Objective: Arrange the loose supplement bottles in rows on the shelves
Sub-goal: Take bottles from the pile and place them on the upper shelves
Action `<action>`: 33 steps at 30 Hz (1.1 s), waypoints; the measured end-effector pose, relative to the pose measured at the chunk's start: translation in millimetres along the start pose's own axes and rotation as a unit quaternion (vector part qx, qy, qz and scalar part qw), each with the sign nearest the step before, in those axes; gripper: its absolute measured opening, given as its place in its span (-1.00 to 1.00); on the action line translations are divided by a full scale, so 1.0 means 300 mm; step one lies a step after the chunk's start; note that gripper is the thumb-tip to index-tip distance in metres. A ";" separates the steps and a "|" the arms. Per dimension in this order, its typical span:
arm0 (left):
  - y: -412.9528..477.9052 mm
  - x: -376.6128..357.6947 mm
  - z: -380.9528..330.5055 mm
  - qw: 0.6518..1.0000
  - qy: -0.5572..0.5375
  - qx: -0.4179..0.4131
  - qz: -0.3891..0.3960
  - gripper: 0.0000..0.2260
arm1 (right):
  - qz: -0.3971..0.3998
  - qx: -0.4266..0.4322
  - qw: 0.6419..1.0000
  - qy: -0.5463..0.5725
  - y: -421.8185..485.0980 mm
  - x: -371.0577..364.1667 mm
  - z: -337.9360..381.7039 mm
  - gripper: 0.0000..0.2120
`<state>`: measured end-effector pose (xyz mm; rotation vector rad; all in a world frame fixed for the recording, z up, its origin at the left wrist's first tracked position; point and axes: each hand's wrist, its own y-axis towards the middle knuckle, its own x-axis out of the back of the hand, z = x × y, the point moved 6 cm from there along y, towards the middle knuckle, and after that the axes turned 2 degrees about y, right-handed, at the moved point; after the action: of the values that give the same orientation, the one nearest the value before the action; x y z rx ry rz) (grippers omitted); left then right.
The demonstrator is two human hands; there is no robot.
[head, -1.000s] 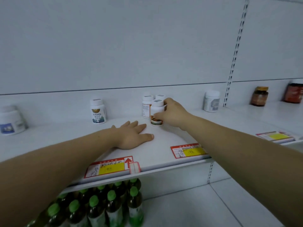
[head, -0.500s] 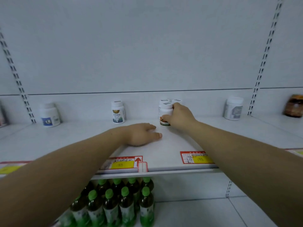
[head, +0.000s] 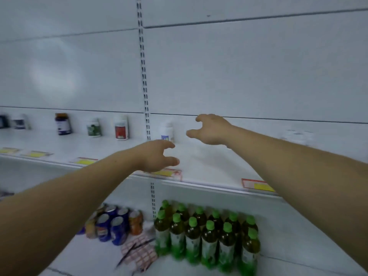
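Two hands are out over the shelf [head: 209, 168], both empty: the left hand [head: 157, 156] is loosely curled with its thumb apart, and the right hand [head: 211, 129] is spread like a claw, gripping nothing. Between them stands the white bottle [head: 166, 129], upright against the back wall [head: 239, 76]. It sits just beyond the left knuckles and just left of the right thumb. The right hand looks nearer, level with its body. Blur smears the label, and the left fingers cover its foot. Off left, well apart, stand a dark bottle [head: 63, 124], a green-label bottle [head: 93, 128] and a red-label bottle [head: 121, 128]. The white cluster [head: 296, 134] far right is too blurred to count.
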<state>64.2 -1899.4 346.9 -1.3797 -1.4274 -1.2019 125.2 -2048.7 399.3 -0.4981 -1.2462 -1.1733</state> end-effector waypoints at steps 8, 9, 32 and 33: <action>-0.557 0.159 0.876 0.982 0.019 0.188 -0.027 -0.45 | 0.085 0.212 0.972 0.060 0.084 -0.485 1.033 -0.33; -0.627 0.160 0.972 0.977 0.020 0.212 -0.021 -0.45 | 0.097 0.237 0.964 0.069 0.078 -0.541 1.153 -0.33; -0.827 -0.072 2.647 0.888 -0.071 0.452 0.044 -0.44 | 0.322 0.273 0.902 0.090 0.690 -1.902 2.320 -0.47; -0.823 -0.080 2.711 0.888 -0.077 0.450 0.049 -0.44 | 0.324 0.268 0.903 0.089 0.718 -1.946 2.358 -0.47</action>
<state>-124.1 -1104.4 111.3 -0.8625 -1.6800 -0.2474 56.4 -1141.6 153.6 -0.3344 -1.0612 -0.2797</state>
